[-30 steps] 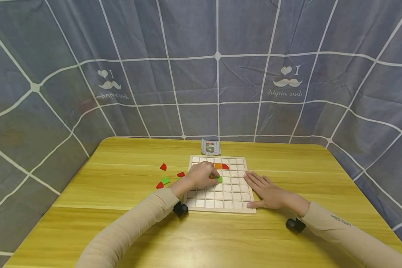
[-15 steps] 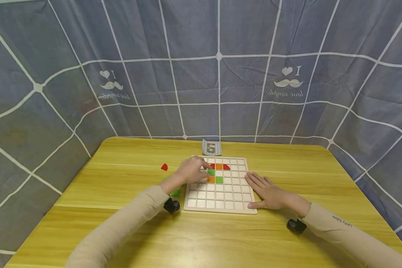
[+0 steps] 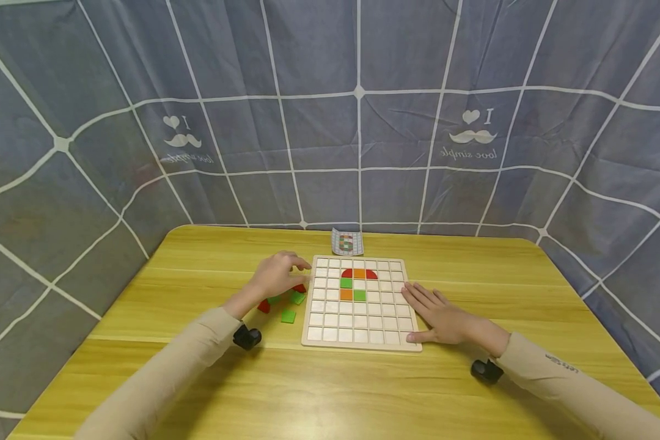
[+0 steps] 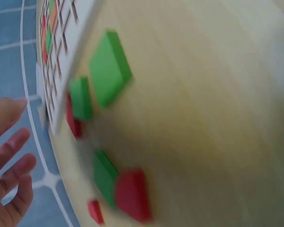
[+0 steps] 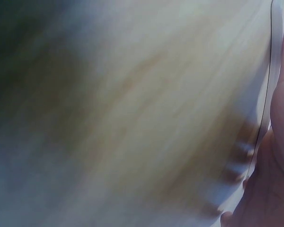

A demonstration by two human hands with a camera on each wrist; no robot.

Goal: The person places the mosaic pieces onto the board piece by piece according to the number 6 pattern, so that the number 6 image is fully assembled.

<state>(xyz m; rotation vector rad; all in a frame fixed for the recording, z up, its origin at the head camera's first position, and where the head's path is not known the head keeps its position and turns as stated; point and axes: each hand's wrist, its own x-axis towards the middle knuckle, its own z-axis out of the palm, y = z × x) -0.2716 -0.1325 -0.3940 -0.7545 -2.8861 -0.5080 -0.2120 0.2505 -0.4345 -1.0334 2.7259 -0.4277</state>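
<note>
My left hand [image 3: 275, 275] hovers over the loose tiles left of the white grid board [image 3: 330, 321], fingers loosely bent. In the left wrist view nothing lies between its fingers [image 4: 12, 144]. Below it are a green square tile [image 4: 109, 68], a red rounded tile [image 4: 132, 194] and several more, partly hidden by the hand in the head view. The board bears red quarter-round tiles [image 3: 371, 274] either side of an orange tile [image 3: 359, 273], with green and orange squares [image 3: 346, 294] below. My right hand [image 3: 440, 315] rests spread at the board's right edge, fingertips and thumb on its rim.
A small pattern card [image 3: 347, 242] showing a coloured figure on a grid stands behind the board. The yellow wooden table [image 3: 357, 391] runs back to a grey-blue curtain [image 3: 319, 134] with white lines.
My left hand has moved left off the board to the loose tiles. It has drawn back from a green square on the board, leaving the placed tiles uncovered. The right hand stays put.
</note>
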